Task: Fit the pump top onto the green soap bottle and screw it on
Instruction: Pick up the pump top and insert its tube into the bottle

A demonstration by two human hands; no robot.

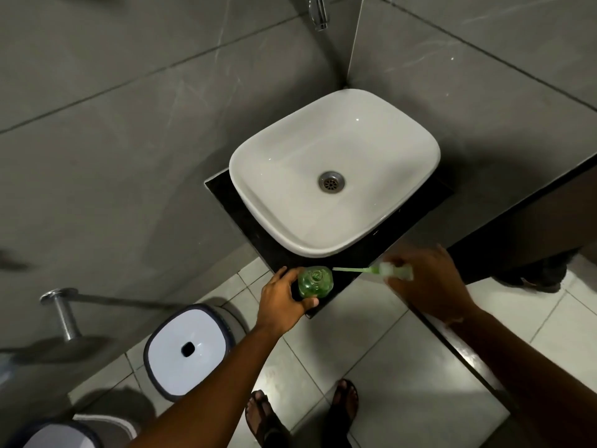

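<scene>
Dim, flat indoor light w/ small glare specks on the white sink (416, 130). Right hand (429, 286) smeared by motion blur (pump top too). Wide-angle bend at edges; wall corners fall into shadow.

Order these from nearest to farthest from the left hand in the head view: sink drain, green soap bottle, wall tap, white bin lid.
1. Green soap bottle: in the left hand, on the counter's front corner.
2. White bin lid with dark rim: lower left, on the floor.
3. Round metal sink drain: in the basin.
4. Chrome wall tap: top.
</scene>
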